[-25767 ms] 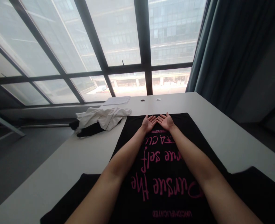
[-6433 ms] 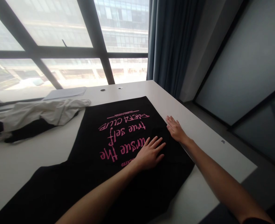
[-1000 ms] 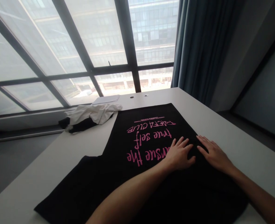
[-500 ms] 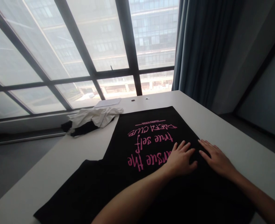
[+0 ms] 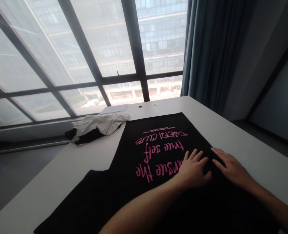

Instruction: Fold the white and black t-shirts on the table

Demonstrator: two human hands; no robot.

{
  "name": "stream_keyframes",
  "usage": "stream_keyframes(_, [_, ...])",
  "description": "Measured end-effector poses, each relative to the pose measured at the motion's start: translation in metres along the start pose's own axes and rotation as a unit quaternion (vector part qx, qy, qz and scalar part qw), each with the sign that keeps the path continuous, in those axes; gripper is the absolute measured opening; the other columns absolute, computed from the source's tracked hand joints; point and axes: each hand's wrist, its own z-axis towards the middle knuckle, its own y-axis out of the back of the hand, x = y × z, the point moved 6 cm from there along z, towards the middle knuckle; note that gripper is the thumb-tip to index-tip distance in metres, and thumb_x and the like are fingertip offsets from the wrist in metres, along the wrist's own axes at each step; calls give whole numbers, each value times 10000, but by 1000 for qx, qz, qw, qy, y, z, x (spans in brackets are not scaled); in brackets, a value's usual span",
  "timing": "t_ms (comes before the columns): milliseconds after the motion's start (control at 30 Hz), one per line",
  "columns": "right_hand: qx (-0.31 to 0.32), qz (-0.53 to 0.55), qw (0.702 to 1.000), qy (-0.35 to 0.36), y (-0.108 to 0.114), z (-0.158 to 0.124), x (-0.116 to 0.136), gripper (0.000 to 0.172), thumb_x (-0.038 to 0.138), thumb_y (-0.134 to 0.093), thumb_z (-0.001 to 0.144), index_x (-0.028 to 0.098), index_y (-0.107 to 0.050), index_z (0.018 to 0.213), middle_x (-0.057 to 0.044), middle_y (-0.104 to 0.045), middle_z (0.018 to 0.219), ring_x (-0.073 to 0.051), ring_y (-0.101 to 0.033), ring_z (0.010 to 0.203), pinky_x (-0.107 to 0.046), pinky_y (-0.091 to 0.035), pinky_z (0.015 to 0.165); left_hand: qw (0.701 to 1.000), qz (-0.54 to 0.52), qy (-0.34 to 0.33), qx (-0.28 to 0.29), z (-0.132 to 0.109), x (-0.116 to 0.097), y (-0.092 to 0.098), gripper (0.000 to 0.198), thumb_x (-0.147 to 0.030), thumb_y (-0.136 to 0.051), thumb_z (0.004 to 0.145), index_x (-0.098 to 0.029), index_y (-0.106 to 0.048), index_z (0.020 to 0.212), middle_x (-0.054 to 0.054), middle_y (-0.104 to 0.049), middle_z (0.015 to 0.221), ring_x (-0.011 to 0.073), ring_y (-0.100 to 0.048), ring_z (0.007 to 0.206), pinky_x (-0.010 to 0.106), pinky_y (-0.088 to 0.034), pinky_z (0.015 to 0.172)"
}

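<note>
shirt [image 5: 124, 182] lies spread on the table [image 5: 261, 152], pink print [image 5: 156, 156] up & upside down from the person's side. sleeve [image 5: 73, 201] on the left fans out twd the near edge; far hem looks fairly straight. step in hand prob = pressing the cloth flat along its right side.

to do it well: keep palms low, sweep outward from the print w/ light, even pressure, so creases run off the edge & don't bunch. l hand [image 5: 192, 170] is well placed as anchor, just right of the lettering; r hand [image 5: 233, 169] could then draw the side edge straight w/o dragging the whole thing. too hard a push might skew the hem, imo. near part is v dark, so wrinkles there can't be made out; worth a feel by touch.

grip: l hand palm down, fingers spread wide, resting on the cloth, nothing pinched afaict. r hand also flat, fingers close together, thumb apart, tips at the shirt's right edge; no fold visible btwn thumb & fingers, tho undersides are hidden. the hands are near each other, not touching. white cloth [image 5: 102, 125] sits heaped by the far left corner of the hem, out of both hands' way.
</note>
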Motion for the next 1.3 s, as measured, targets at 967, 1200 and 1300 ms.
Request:
stream_keyframes(967, [4,-26,1000,-16,39,-2,44,642,552,-298,987,210,-432,1515,-128,-298,1631,-339,-231,1508,-641,-286,1156,995,67,61,27,-130,46,149,507,-461,-441,1019,-287,-453,1494,9,-464,1542,204,-382,1449,368,-273,1215])
stream_keyframes(1200, [24,9,995,100,44,-25,113,629,544,-413,950,243,-465,1501,-100,-296,1632,-357,-261,1494,-639,-303,1150,954,62,282,-84,-283,135,180,441,-393,-418,999,-229,-583,1374,38,-566,1448,235,-519,1343,422,-377,1168])
stream_keyframes(1300, [47,23,986,156,39,-39,155,591,507,-415,973,241,-466,1498,-106,-306,1627,-343,-265,1494,-632,-287,1162,940,90,309,-115,-325,159,171,443,-386,-445,980,-176,-618,1329,91,-566,1441,271,-512,1346,449,-374,1169])
